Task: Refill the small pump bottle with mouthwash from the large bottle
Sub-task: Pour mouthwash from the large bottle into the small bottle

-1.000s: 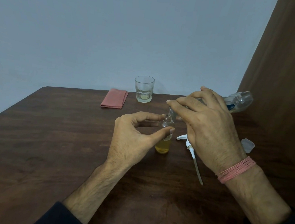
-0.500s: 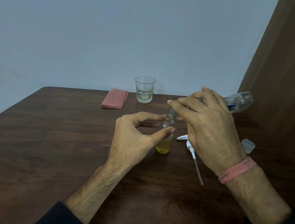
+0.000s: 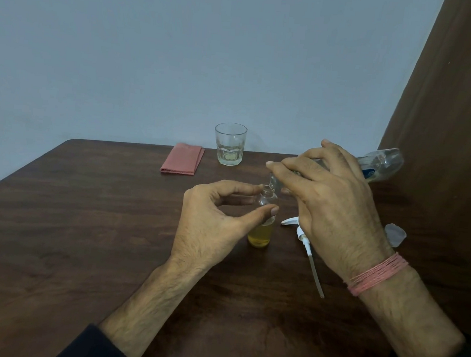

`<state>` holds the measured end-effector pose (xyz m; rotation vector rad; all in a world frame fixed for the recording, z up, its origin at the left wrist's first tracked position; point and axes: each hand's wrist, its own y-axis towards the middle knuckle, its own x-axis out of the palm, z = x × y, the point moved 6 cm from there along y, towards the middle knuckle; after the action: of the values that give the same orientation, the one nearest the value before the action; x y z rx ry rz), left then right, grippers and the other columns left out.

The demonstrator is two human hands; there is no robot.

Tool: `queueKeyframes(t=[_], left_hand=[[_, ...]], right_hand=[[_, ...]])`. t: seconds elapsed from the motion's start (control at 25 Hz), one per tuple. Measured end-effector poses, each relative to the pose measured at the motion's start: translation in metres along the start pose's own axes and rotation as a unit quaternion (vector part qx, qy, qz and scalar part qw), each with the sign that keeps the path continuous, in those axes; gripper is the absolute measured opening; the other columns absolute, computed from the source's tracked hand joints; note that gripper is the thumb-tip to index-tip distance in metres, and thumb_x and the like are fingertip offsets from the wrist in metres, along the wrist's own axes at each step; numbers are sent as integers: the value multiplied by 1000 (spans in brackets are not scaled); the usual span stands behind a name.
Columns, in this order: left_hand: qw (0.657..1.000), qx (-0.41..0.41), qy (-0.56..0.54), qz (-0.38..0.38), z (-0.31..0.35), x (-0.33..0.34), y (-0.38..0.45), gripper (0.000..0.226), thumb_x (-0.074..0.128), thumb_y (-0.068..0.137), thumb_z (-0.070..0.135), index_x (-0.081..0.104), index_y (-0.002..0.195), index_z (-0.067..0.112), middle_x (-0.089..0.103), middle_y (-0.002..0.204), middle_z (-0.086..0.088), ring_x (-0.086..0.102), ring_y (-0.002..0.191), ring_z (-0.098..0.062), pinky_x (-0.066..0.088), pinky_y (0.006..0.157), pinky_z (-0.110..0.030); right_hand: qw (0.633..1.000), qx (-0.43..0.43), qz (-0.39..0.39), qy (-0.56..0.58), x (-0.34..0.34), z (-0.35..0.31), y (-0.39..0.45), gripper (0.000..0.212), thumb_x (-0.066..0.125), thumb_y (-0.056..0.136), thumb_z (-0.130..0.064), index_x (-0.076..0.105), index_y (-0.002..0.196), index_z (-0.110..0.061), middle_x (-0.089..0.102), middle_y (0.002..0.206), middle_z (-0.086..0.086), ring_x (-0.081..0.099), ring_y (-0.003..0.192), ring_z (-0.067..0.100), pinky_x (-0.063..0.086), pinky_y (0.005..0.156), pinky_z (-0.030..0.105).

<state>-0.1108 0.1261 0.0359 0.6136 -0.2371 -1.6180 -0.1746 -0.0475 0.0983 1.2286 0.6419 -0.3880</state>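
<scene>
Now | left hand [image 3: 210,221] pinches small pump bottle [image 3: 263,223] upright | right hand [image 3: 336,212] grips tilted large bottle [image 3: 383,165], mouth over neck.

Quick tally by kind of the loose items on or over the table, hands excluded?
Bottles: 2 (small bottle, large bottle)
Drinking glass: 1
Pump head: 1
Cap: 1
Folded cloth: 1
Total: 6

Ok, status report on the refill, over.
Left hand pinches small bottle, about a third full. Right hand tips big bottle over its neck. Pump lies beside; nothing in the way.
</scene>
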Motion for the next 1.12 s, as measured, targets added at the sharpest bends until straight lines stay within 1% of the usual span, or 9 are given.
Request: queueKeyframes(t=[0.16,0.36,0.52,0.68,0.88,1.0,1.12], left_hand=[[1000,-6,-1,-10,2,0,1,43,102,74,46,90,111,28,89,106,16,84,101,5,69,93,-23],[1000,-7,1,-8,3,0,1,44,102,74,46,90,111,26,89,106,15,84,101,4,69,93,-23],[1000,-7,-3,-7,4,0,0,43,102,73,47,90,110,28,88,105,16,83,100,6,66,90,-16],[1000,-4,-11,-5,6,0,0,45,99,70,51,90,109,29,88,102,18,83,99,7,63,88,-11],[1000,2,-13,-4,7,-1,-1,47,97,69,55,90,108,30,88,102,17,83,99,7,64,88,-13],[1000,0,-8,-6,5,0,0,43,102,72,47,90,109,28,88,104,16,83,100,6,65,90,-14],[1000,0,-6,-6,5,0,0,46,100,72,49,90,111,27,89,105,16,83,101,5,66,91,-16]], right_hand=[[1000,-1,7,-3,-1,0,0,65,88,74,2,74,136,-13,77,126,4,67,118,39,41,118,62],[1000,-4,8,-9,1,0,0,66,88,74,1,74,136,-14,76,126,4,66,119,38,39,120,60],[1000,-4,0,-12,4,2,-1,68,87,75,-2,71,140,-16,75,128,3,65,121,37,38,121,60],[1000,-10,-2,-16,7,3,-1,67,79,78,-5,69,142,-17,74,128,1,63,122,36,36,122,58],[1000,-16,3,-20,8,3,-1,67,79,77,-5,69,143,-17,74,129,2,63,122,36,34,123,58],[1000,-21,10,-17,8,3,-2,65,77,78,-5,69,142,-16,74,128,2,64,121,37,34,123,59],[1000,-22,8,-20,7,3,-2,66,77,78,-5,69,142,-17,74,128,2,63,121,36,33,123,59]])
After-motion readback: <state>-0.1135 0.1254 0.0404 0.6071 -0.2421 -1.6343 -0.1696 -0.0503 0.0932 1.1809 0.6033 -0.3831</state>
